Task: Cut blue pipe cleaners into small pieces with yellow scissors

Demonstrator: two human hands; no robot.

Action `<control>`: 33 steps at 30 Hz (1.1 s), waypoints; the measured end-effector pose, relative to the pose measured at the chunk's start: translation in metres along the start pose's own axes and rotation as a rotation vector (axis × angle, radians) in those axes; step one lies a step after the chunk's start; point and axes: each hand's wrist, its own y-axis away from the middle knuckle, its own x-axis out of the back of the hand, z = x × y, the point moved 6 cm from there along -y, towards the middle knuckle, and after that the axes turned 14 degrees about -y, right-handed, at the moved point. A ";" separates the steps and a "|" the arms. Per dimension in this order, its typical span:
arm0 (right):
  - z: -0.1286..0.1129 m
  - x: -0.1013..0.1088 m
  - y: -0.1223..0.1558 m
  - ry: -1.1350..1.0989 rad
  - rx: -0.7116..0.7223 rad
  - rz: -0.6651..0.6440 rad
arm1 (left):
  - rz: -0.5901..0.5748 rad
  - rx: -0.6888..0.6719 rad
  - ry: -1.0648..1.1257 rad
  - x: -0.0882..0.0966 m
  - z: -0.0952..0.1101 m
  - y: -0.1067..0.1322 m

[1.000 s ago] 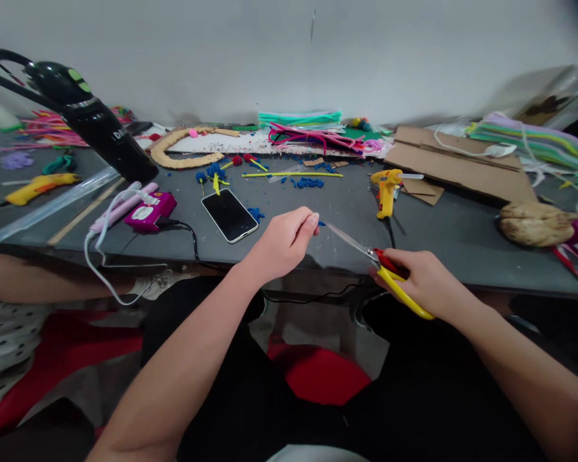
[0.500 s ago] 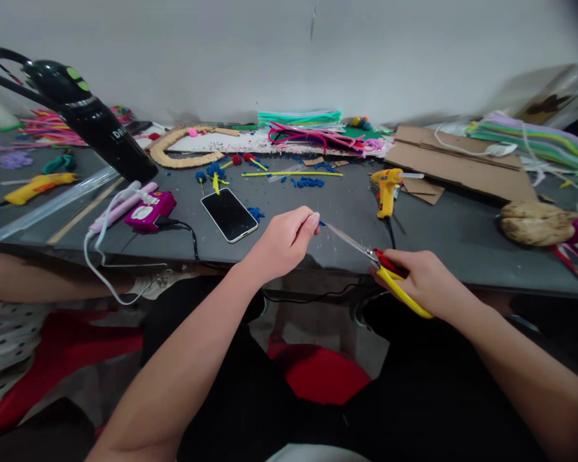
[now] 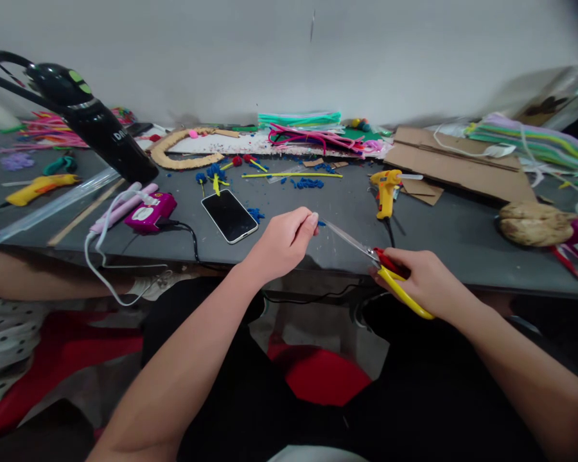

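Note:
My left hand (image 3: 291, 239) is closed in a pinch above the table's front part. From its fingertips pokes the short end of a blue fuzzy piece (image 3: 322, 223), likely pipe cleaner; the rest is hidden in the fingers. My right hand (image 3: 426, 282) is wrapped round the red and yellow handles of a pair of scissors (image 3: 350, 240). Their blades look almost closed and point left, with the tips right beside the blue end. Blue clippings (image 3: 308, 183) are scattered farther back, near a yellow pipe cleaner (image 3: 289, 174). A phone (image 3: 230, 216) lies left of my left hand.
A yellow glue gun (image 3: 386, 192) stands behind the scissors, its cord running down to the table edge. Cardboard (image 3: 455, 163) lies back right. On the left are a magenta power block (image 3: 151, 212) with cables and a leaning black cylinder (image 3: 110, 138). Another person's leg (image 3: 52, 274) shows at left.
Very little differs. The scissor tips sit slightly apart from the blue end, where they seemed to meet it before. Both hands stay in nearly the same place.

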 end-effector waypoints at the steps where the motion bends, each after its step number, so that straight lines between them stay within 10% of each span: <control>1: 0.000 0.000 0.000 0.001 0.003 -0.003 | -0.002 0.003 0.000 0.000 0.000 0.000; 33: 0.002 -0.001 0.000 0.025 0.006 -0.012 | 0.006 0.005 -0.004 -0.001 0.002 -0.002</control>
